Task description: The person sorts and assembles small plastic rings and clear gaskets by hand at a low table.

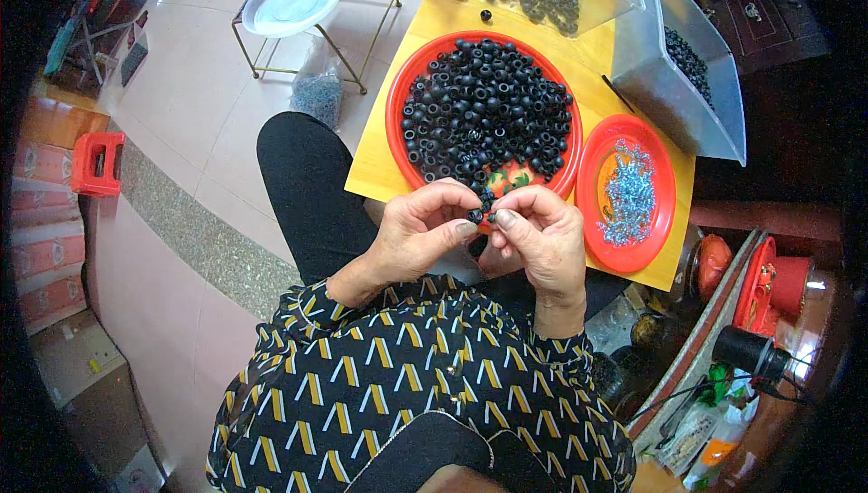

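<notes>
Our patterned blouse lies nearest; beyond it, our left hand and right hand pinch small black pieces between their fingertips, near a red tray.

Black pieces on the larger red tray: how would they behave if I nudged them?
The black pieces look rounded, so they'd probably roll. Being small, with open holes, each is likely light. Heaped loosely on the larger red tray, they may slide apart.

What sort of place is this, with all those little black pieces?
Probably a home or small workshop used for handwork: small black ring-shaped pieces are heaped on a round red tray, and tiny clear bluish pieces lie on a smaller red oval tray.
</notes>
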Motion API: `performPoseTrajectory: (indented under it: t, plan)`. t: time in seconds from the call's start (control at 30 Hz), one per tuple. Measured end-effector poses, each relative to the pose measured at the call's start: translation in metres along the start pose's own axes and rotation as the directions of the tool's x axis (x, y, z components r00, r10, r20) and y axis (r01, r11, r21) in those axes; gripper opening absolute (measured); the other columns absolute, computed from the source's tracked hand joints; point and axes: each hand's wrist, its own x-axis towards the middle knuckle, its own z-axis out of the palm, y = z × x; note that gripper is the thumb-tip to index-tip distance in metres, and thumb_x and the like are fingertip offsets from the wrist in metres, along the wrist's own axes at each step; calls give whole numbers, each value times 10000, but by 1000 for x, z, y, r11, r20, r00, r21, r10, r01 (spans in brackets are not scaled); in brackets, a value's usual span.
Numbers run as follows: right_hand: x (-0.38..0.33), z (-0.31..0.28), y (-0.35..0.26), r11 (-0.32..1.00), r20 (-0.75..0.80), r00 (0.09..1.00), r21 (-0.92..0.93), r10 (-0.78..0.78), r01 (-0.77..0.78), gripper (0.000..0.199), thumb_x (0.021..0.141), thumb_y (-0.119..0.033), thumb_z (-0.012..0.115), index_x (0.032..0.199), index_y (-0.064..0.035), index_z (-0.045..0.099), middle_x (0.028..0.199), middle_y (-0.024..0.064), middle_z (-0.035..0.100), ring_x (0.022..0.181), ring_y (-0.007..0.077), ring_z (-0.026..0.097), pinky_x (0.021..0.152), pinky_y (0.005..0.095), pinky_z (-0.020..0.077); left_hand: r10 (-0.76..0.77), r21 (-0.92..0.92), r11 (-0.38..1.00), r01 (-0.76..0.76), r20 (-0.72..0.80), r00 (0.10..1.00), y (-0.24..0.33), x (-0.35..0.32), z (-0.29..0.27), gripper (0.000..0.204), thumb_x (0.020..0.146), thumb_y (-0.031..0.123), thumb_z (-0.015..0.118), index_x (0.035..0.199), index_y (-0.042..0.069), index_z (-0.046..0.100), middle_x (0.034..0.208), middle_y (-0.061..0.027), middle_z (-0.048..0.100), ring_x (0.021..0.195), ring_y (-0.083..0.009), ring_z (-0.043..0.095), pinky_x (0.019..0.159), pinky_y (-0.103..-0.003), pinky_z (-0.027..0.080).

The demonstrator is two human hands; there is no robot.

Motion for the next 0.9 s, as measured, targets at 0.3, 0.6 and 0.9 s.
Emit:
performPoseTrajectory:
  t: [0.3, 0.6, 0.9]
  plan:
    - [-3, 5, -4, 998, 19, 1000, -67, 19, -18, 97, 815, -88, 622, 867, -19, 578, 703, -12, 577, 595, 31, 526, 503, 157, 413, 53, 205, 977, -57, 26, 998, 10, 0, 3, 171, 808, -24, 558, 976, -50, 544, 934, -62, 512, 858, -107, 518, 743, -224, 437]
    - [-3, -3, 5, 999, 92, 995, -4, 44, -43, 136, 816, -97, 622, 898, -2, 569, 719, 12, 583, 597, 47, 538, 502, 167, 428, 296, 518, 803, -297, 86, 951, 7, 3, 4, 185, 720, -2, 622, 893, -9, 556, 799, -87, 531, 739, -205, 516, 653, -296, 411]
    - [-7, -13, 18, 938, 395, 910, 252, 124, -237, 335, 820, -308, 620, 922, -1, 534, 690, 3, 547, 546, 38, 473, 453, 149, 362, 357, 569, 682, -459, 289, 888, 15, 7, 10, 235, 639, -12, 642, 859, 15, 561, 739, -76, 507, 673, -238, 486, 621, -333, 380]
